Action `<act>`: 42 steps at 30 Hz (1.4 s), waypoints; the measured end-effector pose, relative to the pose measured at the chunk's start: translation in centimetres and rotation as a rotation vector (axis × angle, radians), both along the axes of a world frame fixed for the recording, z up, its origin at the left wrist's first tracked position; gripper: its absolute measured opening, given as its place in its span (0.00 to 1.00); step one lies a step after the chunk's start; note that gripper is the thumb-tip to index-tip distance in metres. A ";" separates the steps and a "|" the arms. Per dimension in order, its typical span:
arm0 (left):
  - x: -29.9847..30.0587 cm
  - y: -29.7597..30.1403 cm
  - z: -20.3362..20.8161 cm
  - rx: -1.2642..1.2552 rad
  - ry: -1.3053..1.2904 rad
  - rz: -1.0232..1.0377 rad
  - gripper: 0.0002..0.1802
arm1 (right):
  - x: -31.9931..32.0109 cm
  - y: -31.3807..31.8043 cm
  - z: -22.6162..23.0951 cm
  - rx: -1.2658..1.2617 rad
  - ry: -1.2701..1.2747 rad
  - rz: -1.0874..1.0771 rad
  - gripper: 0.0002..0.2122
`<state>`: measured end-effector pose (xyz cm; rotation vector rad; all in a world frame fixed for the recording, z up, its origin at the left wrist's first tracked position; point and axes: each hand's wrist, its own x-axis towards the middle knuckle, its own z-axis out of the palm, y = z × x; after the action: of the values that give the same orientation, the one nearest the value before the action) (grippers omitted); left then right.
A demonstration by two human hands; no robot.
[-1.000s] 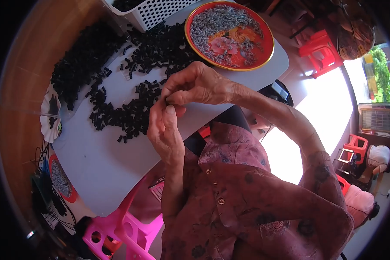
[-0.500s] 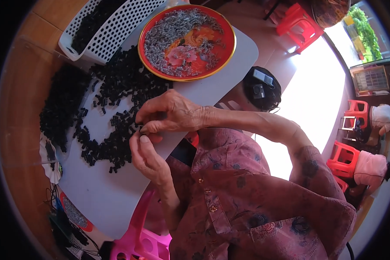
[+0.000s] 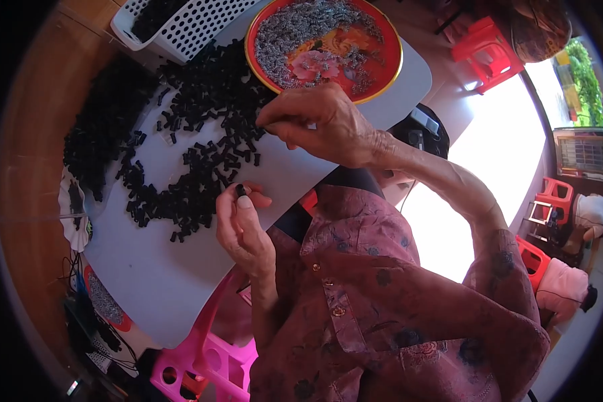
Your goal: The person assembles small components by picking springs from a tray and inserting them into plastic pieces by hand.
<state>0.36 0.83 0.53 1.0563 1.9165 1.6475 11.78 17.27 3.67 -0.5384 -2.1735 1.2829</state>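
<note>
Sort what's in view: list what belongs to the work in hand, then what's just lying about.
Apparently in the work:
small black cylindrical piece, held by the left hand
loose black cylindrical pieces on the pale grey table
small silvery metal pieces in the round, gold-rimmed red tray

Seemingly just about:
bright pink plastic chair
red plastic stool, upper right

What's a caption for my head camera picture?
Left hand pinches a black piece; a red tray holds silvery bits.
</note>
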 end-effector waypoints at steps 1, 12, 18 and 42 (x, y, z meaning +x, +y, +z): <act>0.0 0.0 0.1 -0.001 -0.004 0.000 0.13 | -0.2 -0.1 -0.7 -0.001 -0.004 0.000 0.09; -0.2 -0.2 -0.3 -0.055 0.184 -0.026 0.12 | 0.1 -0.6 -0.8 0.354 0.009 0.066 0.07; -0.3 0.3 -0.9 0.008 0.238 -0.063 0.11 | 3.5 6.9 -0.2 0.615 -0.166 -0.147 0.06; 0.0 0.3 -0.8 0.000 0.350 -0.055 0.10 | 4.6 10.8 -1.7 0.636 -0.273 -0.104 0.08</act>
<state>0.37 1.09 -0.31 1.4633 2.0752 1.5095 16.39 28.09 1.96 -0.5678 -2.5632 0.4265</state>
